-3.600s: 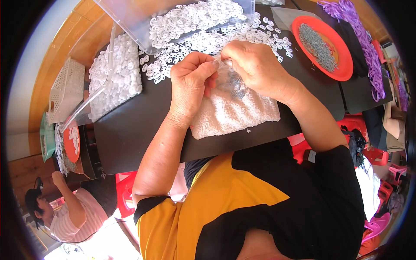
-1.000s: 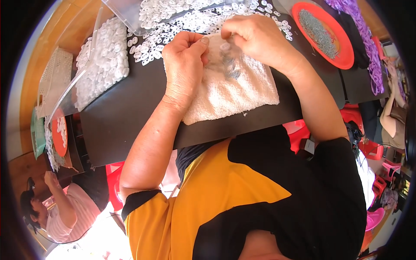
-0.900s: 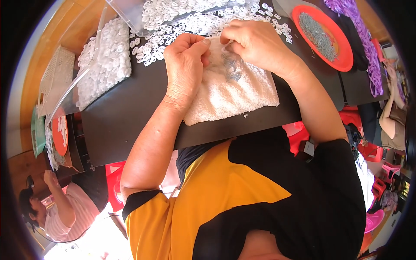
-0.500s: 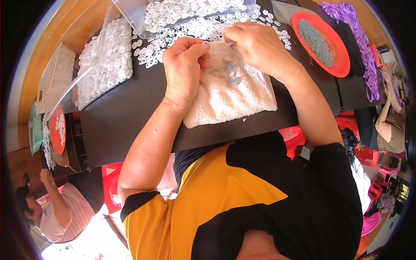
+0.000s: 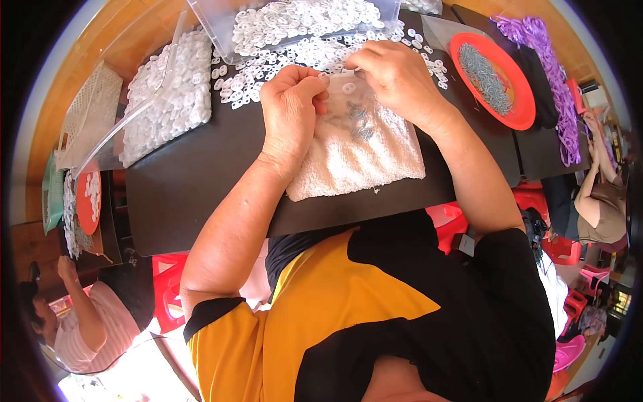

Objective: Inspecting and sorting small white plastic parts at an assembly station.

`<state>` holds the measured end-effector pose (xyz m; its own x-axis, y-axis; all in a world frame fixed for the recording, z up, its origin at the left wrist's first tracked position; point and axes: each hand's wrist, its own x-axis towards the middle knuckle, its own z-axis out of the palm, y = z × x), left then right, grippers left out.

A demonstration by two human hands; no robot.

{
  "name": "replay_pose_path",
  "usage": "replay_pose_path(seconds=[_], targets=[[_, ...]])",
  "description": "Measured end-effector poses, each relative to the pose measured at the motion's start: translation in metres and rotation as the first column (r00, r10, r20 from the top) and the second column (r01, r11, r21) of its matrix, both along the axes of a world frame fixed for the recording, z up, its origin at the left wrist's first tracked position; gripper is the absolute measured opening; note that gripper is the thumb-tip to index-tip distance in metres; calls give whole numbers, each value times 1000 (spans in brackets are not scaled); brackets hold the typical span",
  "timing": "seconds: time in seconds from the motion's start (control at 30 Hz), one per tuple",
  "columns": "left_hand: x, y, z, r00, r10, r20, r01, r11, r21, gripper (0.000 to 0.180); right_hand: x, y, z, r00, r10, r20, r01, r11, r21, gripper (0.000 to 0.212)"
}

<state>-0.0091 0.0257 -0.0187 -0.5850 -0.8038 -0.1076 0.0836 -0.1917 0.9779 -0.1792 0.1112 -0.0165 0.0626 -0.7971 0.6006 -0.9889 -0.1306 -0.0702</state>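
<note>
My left hand point(image 5: 289, 110) is closed, thumb against forefinger, with a small white plastic piece point(image 5: 324, 79) showing at the tips. To its right, my right hand point(image 5: 400, 79) curls downward with its fingers drawn together; whatever they hold is hidden. Both hands are over the far edge of a cream terry cloth point(image 5: 362, 164) lying on the dark table. Grey metal pins point(image 5: 362, 122) form a small heap on the cloth. A white oval piece point(image 5: 348, 88) lies between the hands, just beyond that heap.
Loose white oval pieces point(image 5: 244, 87) spread behind my hands, before a clear plastic bin point(image 5: 224, 47) of more. A filled bag point(image 5: 167, 100) lies left. At right are a red plate point(image 5: 526, 110) of metal pins and purple ribbon point(image 5: 569, 127). People sit at both sides.
The view has shifted slightly. A white oval piece now shows on the cloth between my hands, and my right fingers sit a little farther from the left ones. My left hand keeps its pinch.
</note>
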Motion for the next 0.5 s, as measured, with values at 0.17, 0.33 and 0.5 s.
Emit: replay_pose_path(seconds=[0.17,0.33,0.5], targets=[[-1,0,-2,1000,3,-2,-3,1000,5,10,10,-1,-4,994,74,79,-79,995,67,11],[-2,1,2,1000,3,-16,-3,1000,4,9,11,-2,-7,993,62,101,-77,986,148,8],[1,1,1,1000,4,-26,-3,1000,17,7,13,-3,-3,970,25,241,-58,990,132,11]])
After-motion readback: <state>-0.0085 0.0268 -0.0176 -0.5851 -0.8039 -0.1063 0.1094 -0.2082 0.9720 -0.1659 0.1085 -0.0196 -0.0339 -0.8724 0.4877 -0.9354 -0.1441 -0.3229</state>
